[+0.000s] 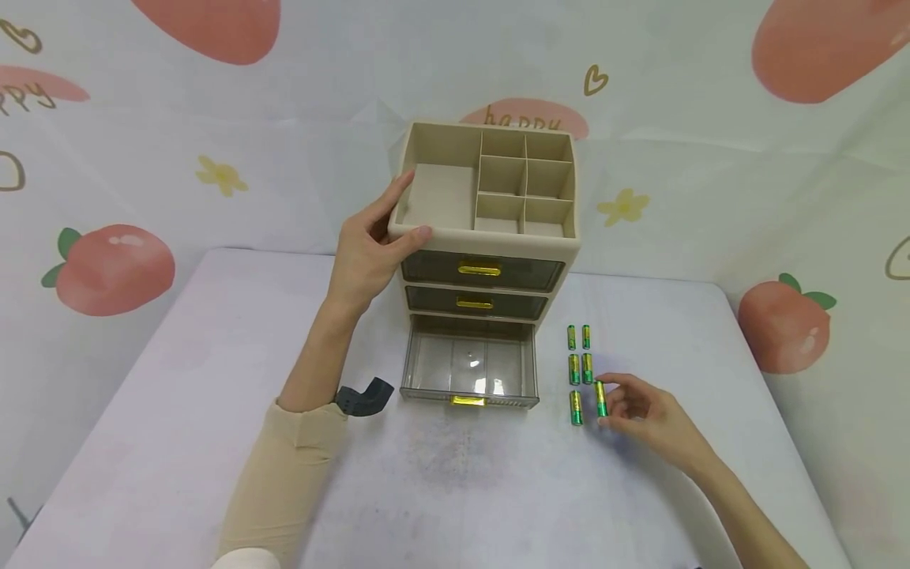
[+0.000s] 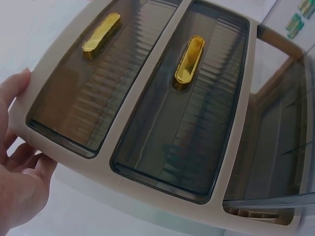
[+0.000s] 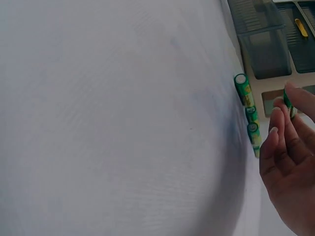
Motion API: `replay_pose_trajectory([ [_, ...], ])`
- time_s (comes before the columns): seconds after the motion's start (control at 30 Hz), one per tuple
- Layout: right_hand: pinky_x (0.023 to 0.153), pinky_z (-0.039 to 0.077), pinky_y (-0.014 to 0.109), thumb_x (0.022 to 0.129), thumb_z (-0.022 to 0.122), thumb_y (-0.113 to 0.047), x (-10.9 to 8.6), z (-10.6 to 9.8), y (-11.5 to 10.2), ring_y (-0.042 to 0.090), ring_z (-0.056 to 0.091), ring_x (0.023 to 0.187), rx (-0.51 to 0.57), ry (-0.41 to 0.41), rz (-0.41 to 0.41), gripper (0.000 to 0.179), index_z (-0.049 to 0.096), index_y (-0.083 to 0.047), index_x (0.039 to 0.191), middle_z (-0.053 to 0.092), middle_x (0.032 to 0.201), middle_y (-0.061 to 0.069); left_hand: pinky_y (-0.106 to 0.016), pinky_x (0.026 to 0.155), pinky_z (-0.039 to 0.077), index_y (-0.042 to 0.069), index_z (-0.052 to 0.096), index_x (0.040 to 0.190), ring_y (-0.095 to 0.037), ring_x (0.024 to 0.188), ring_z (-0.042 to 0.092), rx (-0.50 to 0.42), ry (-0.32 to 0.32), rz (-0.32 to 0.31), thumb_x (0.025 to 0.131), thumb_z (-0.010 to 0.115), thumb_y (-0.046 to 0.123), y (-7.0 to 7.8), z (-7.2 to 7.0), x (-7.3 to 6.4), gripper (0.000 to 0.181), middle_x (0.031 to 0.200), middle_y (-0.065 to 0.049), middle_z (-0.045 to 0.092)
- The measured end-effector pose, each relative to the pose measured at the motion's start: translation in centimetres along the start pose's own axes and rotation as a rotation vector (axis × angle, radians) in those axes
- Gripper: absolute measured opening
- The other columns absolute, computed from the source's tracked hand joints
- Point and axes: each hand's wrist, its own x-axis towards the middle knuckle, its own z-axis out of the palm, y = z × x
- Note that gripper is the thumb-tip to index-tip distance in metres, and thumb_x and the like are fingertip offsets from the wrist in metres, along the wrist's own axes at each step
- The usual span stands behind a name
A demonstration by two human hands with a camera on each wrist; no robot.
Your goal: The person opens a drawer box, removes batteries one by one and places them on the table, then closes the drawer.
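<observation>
A beige desktop drawer organizer (image 1: 490, 241) stands at the middle of the table, its bottom drawer (image 1: 469, 363) pulled out with nothing inside. My left hand (image 1: 366, 253) grips the organizer's left upper corner, thumb over the front rim and fingers along the side. To the right, my right hand (image 1: 657, 419) pinches a green and yellow battery (image 1: 601, 399) between thumb and fingers, upright in the head view. Several similar batteries (image 1: 576, 408) lie in two columns just left of that hand. In the right wrist view, the fingers partly hide the pinched battery (image 3: 288, 102).
Two smoked drawers with gold handles (image 1: 479, 269) are closed above the open one. The organizer's top is a compartment tray (image 1: 501, 175). A black curved piece (image 1: 366, 397) sits at the left wrist. Behind the white table (image 1: 178, 395) hangs a fruit-printed cloth (image 1: 320, 79).
</observation>
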Motion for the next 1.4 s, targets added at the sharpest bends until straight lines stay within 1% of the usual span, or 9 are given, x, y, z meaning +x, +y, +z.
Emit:
replay_pose_trajectory([
  [0.2,0.064,0.051,0.023,0.078,0.083,-0.004,-0.2,0.2,0.9,0.01,0.06,0.073,-0.009,-0.009,0.023,0.056,0.058,0.0,0.128,0.064,0.088,0.006,-0.03,0.098,0.047,0.015,0.047,0.149,-0.027,0.128,0.049,0.002,-0.014,-0.005,0.087,0.073,0.002,0.0,-0.1,0.0,0.069,0.156,-0.002,0.037],
  [0.3,0.064,0.051,0.023,0.078,0.083,-0.005,-0.3,0.2,1.3,0.01,0.06,0.074,-0.025,-0.011,0.041,0.056,0.058,-0.002,0.128,0.065,0.088,0.006,-0.03,0.099,0.046,0.018,0.046,0.15,-0.028,0.129,0.048,0.001,-0.018,-0.01,0.088,0.073,0.001,0.0,-0.1,0.0,0.07,0.157,-0.002,0.036],
  [0.47,0.065,0.052,0.023,0.079,0.083,-0.006,-0.4,0.4,1.6,0.01,0.061,0.075,-0.042,-0.017,0.06,0.055,0.058,-0.003,0.129,0.066,0.09,0.005,-0.03,0.1,0.045,0.02,0.043,0.151,-0.028,0.131,0.046,-0.009,-0.026,-0.019,0.088,0.072,0.0,0.0,-0.1,-0.1,0.072,0.159,-0.001,0.033],
  [0.63,0.065,0.053,0.023,0.079,0.083,-0.005,-0.3,0.5,1.9,0.01,0.062,0.074,-0.062,-0.018,0.054,0.055,0.059,-0.004,0.129,0.067,0.089,0.003,-0.028,0.098,0.046,0.023,0.04,0.153,-0.028,0.128,0.047,-0.026,-0.031,-0.035,0.089,0.071,0.001,0.0,-0.1,-0.2,0.074,0.158,-0.005,0.035],
  [0.77,0.063,0.052,0.023,0.078,0.083,-0.003,-0.3,0.7,2.1,0.009,0.061,0.071,-0.062,-0.007,0.036,0.052,0.061,-0.005,0.125,0.067,0.086,0.002,-0.027,0.097,0.046,0.023,0.038,0.154,-0.028,0.128,0.047,-0.034,-0.03,-0.041,0.089,0.071,0.001,0.0,-0.1,-0.3,0.076,0.158,-0.006,0.034],
  [0.93,0.059,0.05,0.021,0.075,0.085,-0.003,-0.2,1.1,2.2,0.008,0.059,0.067,-0.087,0.017,-0.012,0.05,0.065,-0.006,0.12,0.065,0.081,-0.001,-0.027,0.098,0.046,0.021,0.035,0.155,-0.028,0.128,0.047,-0.041,-0.036,-0.029,0.09,0.07,0.0,-0.1,-0.1,-0.2,0.076,0.159,-0.008,0.032],
  [1.07,0.058,0.049,0.02,0.074,0.087,-0.005,-0.2,1.2,2.2,0.007,0.058,0.066,-0.107,0.029,-0.034,0.049,0.066,-0.005,0.119,0.064,0.081,-0.002,-0.028,0.099,0.045,0.023,0.034,0.155,-0.029,0.13,0.046,-0.057,-0.05,-0.02,0.091,0.068,0.0,-0.1,0.0,-0.3,0.076,0.16,-0.008,0.031],
  [1.2,0.058,0.048,0.02,0.074,0.087,-0.006,-0.2,1.2,2.2,0.007,0.057,0.066,-0.123,0.027,-0.028,0.049,0.066,-0.004,0.118,0.062,0.081,-0.002,-0.028,0.1,0.045,0.024,0.033,0.155,-0.028,0.131,0.046,-0.056,-0.053,-0.015,0.091,0.068,0.001,-0.2,0.0,-0.3,0.077,0.16,-0.006,0.03],
  [1.4,0.058,0.048,0.021,0.073,0.087,-0.004,0.0,1.3,2.4,0.008,0.057,0.066,-0.164,0.03,0.0,0.049,0.066,-0.005,0.117,0.06,0.08,-0.002,-0.03,0.102,0.044,0.023,0.033,0.155,-0.028,0.131,0.045,-0.054,-0.052,-0.003,0.091,0.069,0.001,-0.3,-0.1,-0.3,0.077,0.16,-0.006,0.03],
])
